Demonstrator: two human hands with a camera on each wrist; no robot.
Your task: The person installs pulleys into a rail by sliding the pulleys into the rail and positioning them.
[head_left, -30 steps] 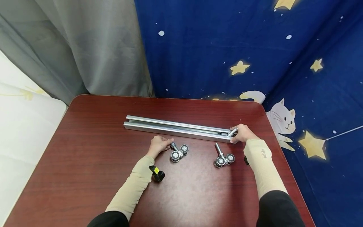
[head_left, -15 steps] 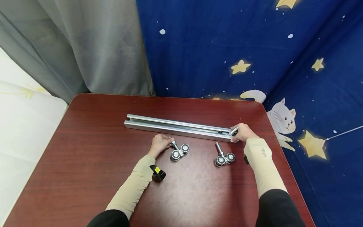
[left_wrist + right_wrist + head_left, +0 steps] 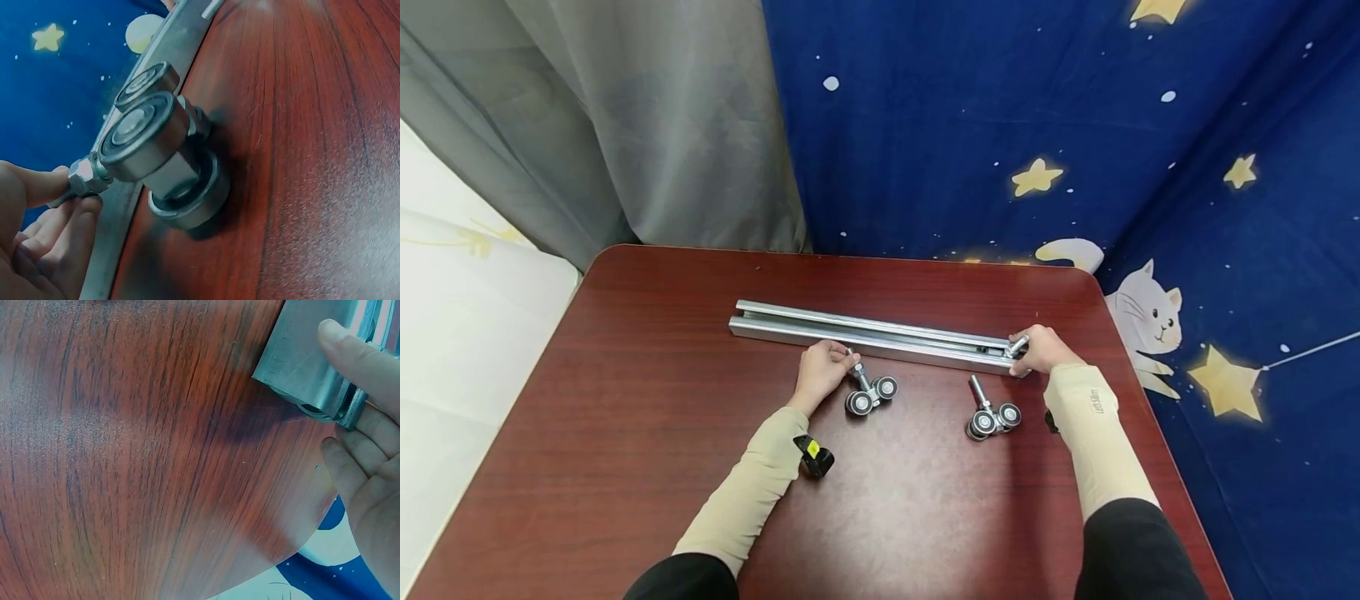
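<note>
My left hand (image 3: 822,372) pinches the bolt of a trolley roller (image 3: 872,395) just in front of a metal channel track (image 3: 880,343). In the left wrist view, thumb and fingers hold the threaded end by its hex nut (image 3: 89,175), with the steel wheels (image 3: 140,134) pointing away from the hand. Whether those wheels touch the table cannot be told. My right hand (image 3: 1043,351) grips the right end of the track, thumb on the near wall in the right wrist view. A bolt (image 3: 1017,346) sticks up from the slot there; whatever sits below it is mostly hidden inside.
A second trolley roller (image 3: 992,419) lies on the reddish-brown table (image 3: 647,433), nearer to me than the track's right end. Behind the table hang a grey curtain (image 3: 692,125) and a blue star-patterned curtain (image 3: 917,133). The table's rounded right corner lies close beyond my right hand.
My left hand has moved slightly away from me, toward the track, and the trolley roller's bolt has swung more upright. The right hand and the track stay in place.
</note>
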